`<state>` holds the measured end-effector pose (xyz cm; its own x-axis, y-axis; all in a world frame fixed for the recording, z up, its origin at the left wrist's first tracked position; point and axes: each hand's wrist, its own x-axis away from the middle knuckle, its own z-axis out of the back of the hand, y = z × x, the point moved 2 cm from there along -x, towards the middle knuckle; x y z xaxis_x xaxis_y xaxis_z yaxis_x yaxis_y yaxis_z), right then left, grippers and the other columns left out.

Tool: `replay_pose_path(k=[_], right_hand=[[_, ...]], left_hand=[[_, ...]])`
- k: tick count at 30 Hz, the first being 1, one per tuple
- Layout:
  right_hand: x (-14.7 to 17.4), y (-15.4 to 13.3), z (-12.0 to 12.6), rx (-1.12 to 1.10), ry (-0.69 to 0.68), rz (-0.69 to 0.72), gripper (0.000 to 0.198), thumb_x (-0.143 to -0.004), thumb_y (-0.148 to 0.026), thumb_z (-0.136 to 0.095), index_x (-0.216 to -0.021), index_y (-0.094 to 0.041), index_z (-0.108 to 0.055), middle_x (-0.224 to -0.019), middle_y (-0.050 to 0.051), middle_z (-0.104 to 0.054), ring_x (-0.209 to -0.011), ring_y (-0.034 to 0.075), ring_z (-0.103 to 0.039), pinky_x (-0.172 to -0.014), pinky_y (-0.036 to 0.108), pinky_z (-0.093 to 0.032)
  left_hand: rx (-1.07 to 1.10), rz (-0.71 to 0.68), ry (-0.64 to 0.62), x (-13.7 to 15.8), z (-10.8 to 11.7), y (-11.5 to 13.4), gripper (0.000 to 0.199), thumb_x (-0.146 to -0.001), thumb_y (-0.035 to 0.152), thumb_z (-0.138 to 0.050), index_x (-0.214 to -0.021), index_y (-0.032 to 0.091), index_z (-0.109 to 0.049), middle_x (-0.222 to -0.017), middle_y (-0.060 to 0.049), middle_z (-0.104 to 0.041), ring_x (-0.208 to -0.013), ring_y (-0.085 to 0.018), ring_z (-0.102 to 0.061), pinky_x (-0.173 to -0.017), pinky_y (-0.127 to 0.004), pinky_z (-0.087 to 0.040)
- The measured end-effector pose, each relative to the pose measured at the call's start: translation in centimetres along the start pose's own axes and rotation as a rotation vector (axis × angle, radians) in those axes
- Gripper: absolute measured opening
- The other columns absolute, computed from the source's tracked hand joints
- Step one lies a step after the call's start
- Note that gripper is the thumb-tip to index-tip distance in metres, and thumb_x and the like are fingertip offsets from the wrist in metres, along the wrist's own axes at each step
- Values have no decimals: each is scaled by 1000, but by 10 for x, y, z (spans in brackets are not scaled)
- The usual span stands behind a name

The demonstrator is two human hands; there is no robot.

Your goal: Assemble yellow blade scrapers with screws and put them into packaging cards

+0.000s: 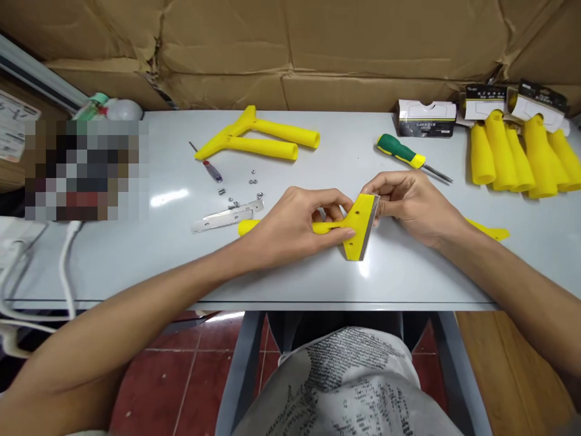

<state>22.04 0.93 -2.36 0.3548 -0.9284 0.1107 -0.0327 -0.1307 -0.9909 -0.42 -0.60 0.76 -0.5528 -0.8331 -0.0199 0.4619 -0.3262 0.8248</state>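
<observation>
My left hand is closed around the neck of a yellow scraper, its thumb lying on the flat head. The handle end sticks out beneath my wrist. Along the head's right edge runs a metal blade. My right hand pinches at the blade's upper end, with fingertips partly hidden behind the head. Small holes show in the head. To the left lie thin metal blades and several small screws and nuts.
Two yellow scrapers lie at the back beside a small screwdriver. A green-and-yellow screwdriver rests behind my right hand. Several carded yellow scrapers and a packaging card are at back right. White cables hang left.
</observation>
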Motion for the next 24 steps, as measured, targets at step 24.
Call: replay_pose_path(k=[24], right_hand=[[5, -3, -3, -160, -64, -79, 24, -74, -15, -92, -93, -19, -77, -80, 0, -79, -67, 11, -68, -57, 23, -53]], left_hand=[[-82, 24, 30, -1, 2, 5, 19, -91, 41, -82, -100, 24, -82, -94, 3, -84, -82, -13, -72, -81, -25, -57]])
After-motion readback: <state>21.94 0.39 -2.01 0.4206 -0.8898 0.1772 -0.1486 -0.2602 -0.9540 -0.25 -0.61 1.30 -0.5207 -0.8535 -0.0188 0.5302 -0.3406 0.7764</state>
